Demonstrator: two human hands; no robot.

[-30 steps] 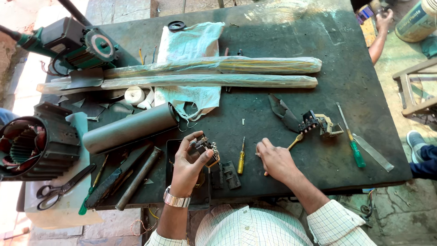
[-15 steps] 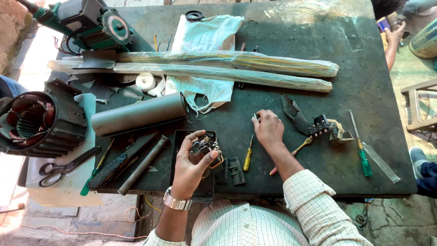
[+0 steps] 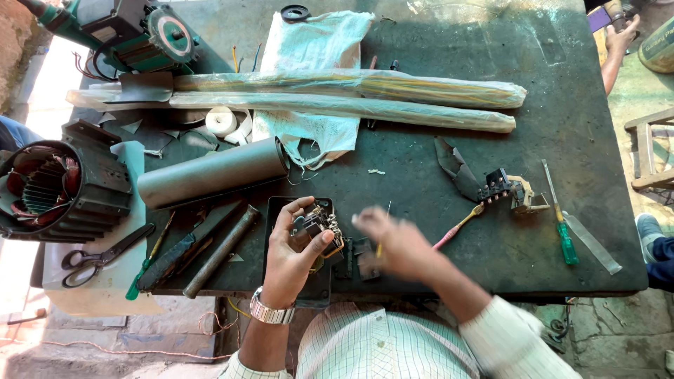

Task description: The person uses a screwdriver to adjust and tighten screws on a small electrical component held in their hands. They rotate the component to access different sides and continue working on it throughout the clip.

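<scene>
My left hand [image 3: 289,263] is shut on a small black electrical part with metal terminals [image 3: 317,226], held up over a shallow black tray [image 3: 275,210] at the near edge of the dark table [image 3: 449,42]. Just to its right, my right hand [image 3: 399,245] is motion-blurred and hovers low over a yellow-handled screwdriver [image 3: 388,209] and a small black piece [image 3: 362,256]. The blur hides whether its fingers grip the screwdriver. A wristwatch sits on my left wrist.
A grey tube [image 3: 210,172], a metal rod [image 3: 221,250], scissors [image 3: 98,256] and a motor stator [image 3: 49,186] lie to the left. Two long wrapped bundles [image 3: 351,95] cross the middle. A black terminal block [image 3: 498,186] and a green screwdriver [image 3: 565,242] lie to the right. Another person's hand [image 3: 618,38] is at the far right.
My right hand went up beside the yellow screwdriver, then came back down and left toward my left hand. The left hand keeps hold of the black part.
</scene>
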